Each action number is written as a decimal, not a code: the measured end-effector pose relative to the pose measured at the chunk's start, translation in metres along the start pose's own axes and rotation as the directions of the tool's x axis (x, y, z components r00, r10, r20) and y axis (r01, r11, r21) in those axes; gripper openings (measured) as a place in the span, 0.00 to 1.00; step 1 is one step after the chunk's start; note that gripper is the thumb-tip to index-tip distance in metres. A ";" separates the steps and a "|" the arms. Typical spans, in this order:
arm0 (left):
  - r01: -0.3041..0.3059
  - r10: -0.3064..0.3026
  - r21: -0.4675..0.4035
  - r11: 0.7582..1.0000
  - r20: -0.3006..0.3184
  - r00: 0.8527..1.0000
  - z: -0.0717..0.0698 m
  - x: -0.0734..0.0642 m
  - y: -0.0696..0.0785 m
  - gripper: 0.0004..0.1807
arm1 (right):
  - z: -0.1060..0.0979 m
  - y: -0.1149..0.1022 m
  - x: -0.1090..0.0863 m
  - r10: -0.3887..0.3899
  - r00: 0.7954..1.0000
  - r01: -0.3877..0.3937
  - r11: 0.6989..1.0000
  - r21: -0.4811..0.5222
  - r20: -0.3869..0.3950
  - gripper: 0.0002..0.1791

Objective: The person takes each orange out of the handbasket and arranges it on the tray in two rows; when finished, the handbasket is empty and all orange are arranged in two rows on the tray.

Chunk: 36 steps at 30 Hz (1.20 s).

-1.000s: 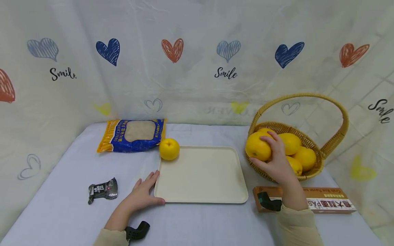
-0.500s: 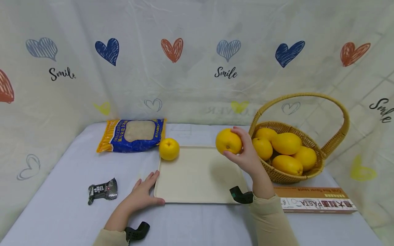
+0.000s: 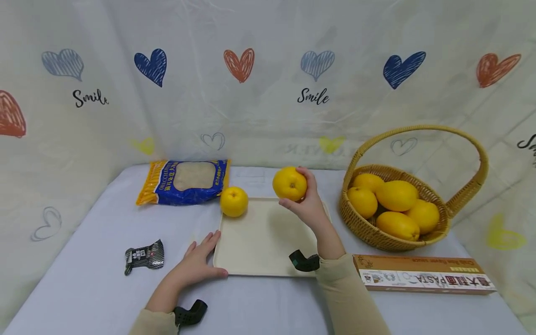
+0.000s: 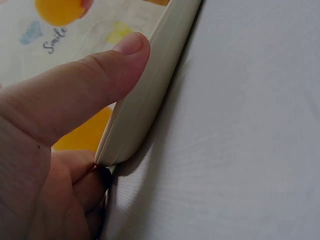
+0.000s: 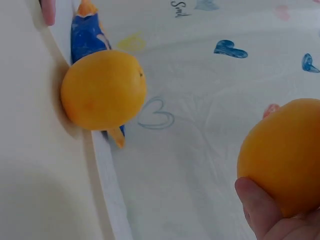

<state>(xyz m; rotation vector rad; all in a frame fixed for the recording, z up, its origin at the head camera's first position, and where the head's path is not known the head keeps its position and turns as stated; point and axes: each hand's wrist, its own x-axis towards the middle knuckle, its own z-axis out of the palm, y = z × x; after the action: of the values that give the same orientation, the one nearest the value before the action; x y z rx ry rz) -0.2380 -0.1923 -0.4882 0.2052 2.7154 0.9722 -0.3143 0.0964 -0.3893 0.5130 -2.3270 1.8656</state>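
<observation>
My right hand holds a round yellow fruit above the back right part of a cream tray, its thumb below and fingers behind. In the right wrist view the thumb presses the lower side of the held fruit. Another yellow fruit sits at the tray's back left corner. My left hand rests at the front left corner, fingers stretched along the left edge and thumb at the front edge. The left wrist view shows the thumb against the tray's rim.
A wicker basket with a tall handle and several yellow fruits stands right of the tray. A brown and white pasta box lies before it. A blue and yellow pasta bag lies back left, a small black packet front left.
My right hand has lifted the yellow fruit from the basket and carried it left over the tray. My left hand has stayed at the tray's corner. The head view has shifted slightly.
</observation>
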 end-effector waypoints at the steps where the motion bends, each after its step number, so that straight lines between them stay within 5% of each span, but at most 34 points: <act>1: 0.001 -0.001 0.000 1.000 0.000 1.000 0.000 0.000 0.000 0.61 | 0.003 0.001 0.002 0.016 1.000 -0.016 1.000 0.000 0.006 0.43; 10: 0.003 -0.003 0.002 1.000 0.000 1.000 0.000 0.001 0.000 0.61 | 0.027 0.013 0.009 0.102 0.995 -0.101 0.994 0.028 -0.008 0.43; 30: -0.007 0.007 0.010 1.000 -0.004 1.000 0.000 0.001 0.001 0.61 | 0.051 0.047 0.014 0.159 0.987 -0.161 0.957 -0.241 -0.027 0.41; 36: -0.017 0.017 0.011 1.000 -0.010 1.000 0.000 0.000 0.002 0.61 | 0.055 0.053 0.014 0.218 0.976 -0.214 0.946 -0.244 -0.010 0.44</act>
<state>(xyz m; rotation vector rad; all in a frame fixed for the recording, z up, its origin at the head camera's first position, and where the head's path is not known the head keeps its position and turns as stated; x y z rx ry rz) -0.2380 -0.1910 -0.4872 0.2261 2.7324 0.9659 -0.3385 0.0508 -0.4468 0.2543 -2.6695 1.6233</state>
